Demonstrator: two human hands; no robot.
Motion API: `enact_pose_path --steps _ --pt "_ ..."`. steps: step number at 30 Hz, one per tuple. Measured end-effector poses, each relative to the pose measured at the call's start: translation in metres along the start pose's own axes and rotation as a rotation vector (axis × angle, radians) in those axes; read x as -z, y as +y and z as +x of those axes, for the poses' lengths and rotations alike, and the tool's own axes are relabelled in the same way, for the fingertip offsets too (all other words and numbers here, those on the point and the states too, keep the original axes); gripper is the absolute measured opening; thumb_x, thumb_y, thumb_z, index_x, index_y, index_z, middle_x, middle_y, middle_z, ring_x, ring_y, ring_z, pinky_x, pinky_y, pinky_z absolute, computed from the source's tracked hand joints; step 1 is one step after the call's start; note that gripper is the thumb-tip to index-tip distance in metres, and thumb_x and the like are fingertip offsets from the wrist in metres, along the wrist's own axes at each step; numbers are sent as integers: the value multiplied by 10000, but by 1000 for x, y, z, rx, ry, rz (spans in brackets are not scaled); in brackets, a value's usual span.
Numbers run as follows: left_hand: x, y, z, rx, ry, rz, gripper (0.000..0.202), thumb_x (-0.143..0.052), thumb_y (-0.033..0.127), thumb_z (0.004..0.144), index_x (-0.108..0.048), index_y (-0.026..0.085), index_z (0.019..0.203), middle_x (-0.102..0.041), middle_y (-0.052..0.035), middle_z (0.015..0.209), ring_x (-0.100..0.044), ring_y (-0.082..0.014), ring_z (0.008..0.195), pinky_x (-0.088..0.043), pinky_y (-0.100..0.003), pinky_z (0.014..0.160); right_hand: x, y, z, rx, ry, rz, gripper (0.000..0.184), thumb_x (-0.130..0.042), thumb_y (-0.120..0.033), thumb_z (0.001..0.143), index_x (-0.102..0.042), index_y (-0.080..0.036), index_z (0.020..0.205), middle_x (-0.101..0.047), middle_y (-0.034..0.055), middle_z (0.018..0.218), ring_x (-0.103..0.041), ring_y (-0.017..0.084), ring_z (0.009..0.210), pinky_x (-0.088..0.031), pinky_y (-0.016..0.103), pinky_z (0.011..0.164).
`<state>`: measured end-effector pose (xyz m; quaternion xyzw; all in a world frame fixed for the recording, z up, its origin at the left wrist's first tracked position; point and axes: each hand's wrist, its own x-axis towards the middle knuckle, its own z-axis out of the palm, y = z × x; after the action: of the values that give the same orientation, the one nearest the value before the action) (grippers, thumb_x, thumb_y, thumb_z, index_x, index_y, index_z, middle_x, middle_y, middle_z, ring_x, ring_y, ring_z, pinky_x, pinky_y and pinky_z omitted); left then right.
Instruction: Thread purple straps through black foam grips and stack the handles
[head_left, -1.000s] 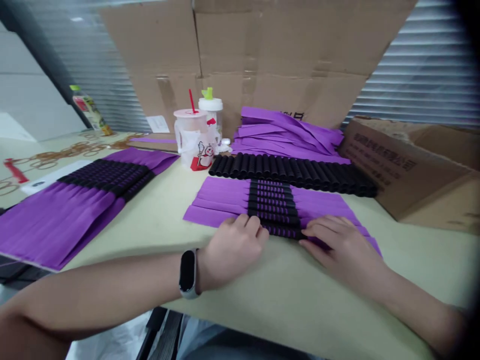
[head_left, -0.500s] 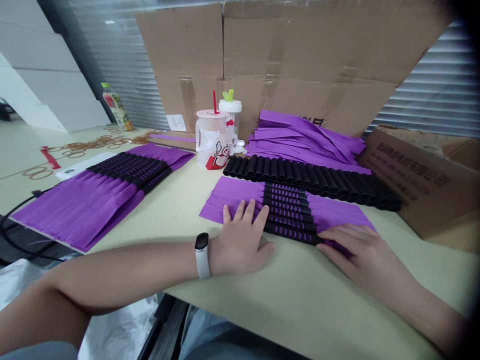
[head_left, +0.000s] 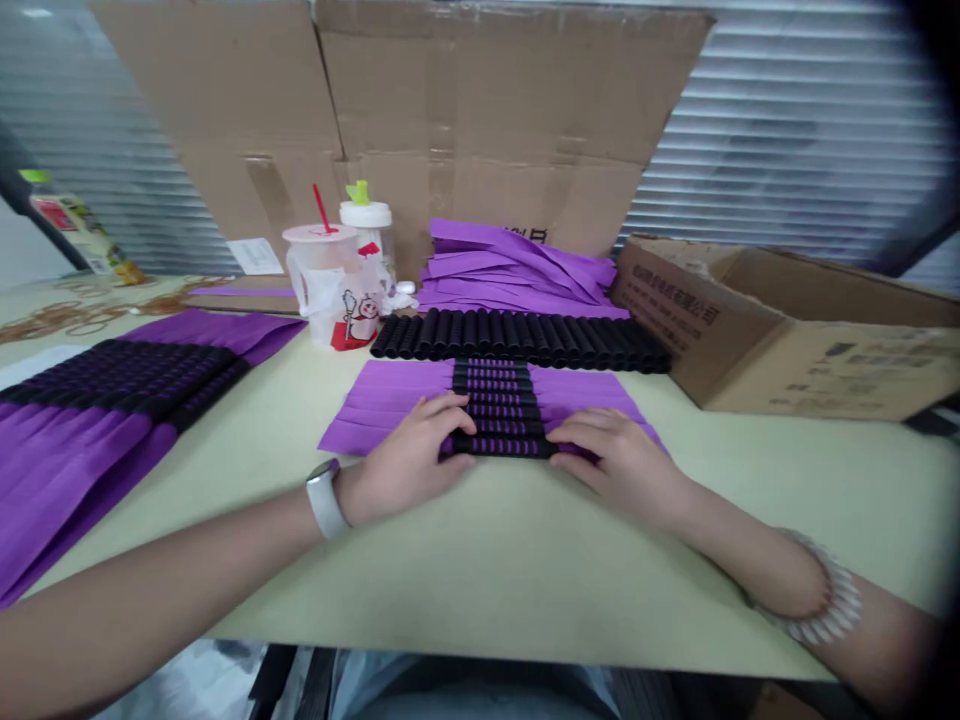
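Note:
Several purple fabric strips (head_left: 390, 405) lie side by side in front of me, each gathered through a black slotted sleeve, with purple showing in the slots. At the near edge of this row, my left hand (head_left: 412, 450) has its thumb and fingers closed round the left end of the nearest black sleeve (head_left: 510, 447). My right hand (head_left: 615, 460) pinches the same sleeve's right end, where the purple strip comes out. Both palms hide part of the fabric. Just behind the row sits a line of black tubes (head_left: 517, 338).
Loose purple strips (head_left: 510, 268) are piled behind the tubes. On the left lies a larger stack of sleeved strips (head_left: 82, 470). A lidded cup (head_left: 322, 285), a white-capped bottle (head_left: 367, 215) and a drink bottle (head_left: 82, 230) stand behind. An open cardboard box (head_left: 705, 320) is at the right.
My left hand has gone from lying flat with spread fingers to gripping the near sleeve's left end. The right hand stays at the right end. The view has swung to the right.

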<state>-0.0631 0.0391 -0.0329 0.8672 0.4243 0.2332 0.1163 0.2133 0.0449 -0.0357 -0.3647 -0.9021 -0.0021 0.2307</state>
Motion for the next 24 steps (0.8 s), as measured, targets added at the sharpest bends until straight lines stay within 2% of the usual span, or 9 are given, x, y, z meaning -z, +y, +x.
enact_pose_path --steps 2,6,17,24 --pt "-1 -2 2 10 7 -25 178 -614 198 820 -592 184 996 -531 -139 1338 -485 -267 1275 -416 -495 1055 1 2 0 -14 -8 11 108 -685 -158 824 -669 -191 926 -676 46 933 -624 223 860 -488 398 790" --pt "0 -3 3 -4 13 -45 140 -589 197 838 -580 185 977 -539 -130 1320 -473 -257 1284 -416 -484 1054 4 6 0 -17 -34 39 74 -713 -134 807 -654 -176 790 -651 12 797 -595 188 763 -458 349 740" --pt "3 -3 2 5 -6 -79 119 -558 167 812 -498 197 911 -495 -133 1300 -457 -249 1283 -420 -467 1044 3 7 0 0 -58 83 76 -684 -137 845 -657 -171 783 -651 7 784 -573 182 770 -425 350 752" --pt "1 -7 2 21 -21 -97 123 -550 189 807 -475 204 904 -474 -137 1307 -433 -263 1295 -403 -468 1048 0 10 1 20 -20 72 89 -718 -140 817 -657 -175 762 -643 -1 759 -576 177 756 -420 332 733"
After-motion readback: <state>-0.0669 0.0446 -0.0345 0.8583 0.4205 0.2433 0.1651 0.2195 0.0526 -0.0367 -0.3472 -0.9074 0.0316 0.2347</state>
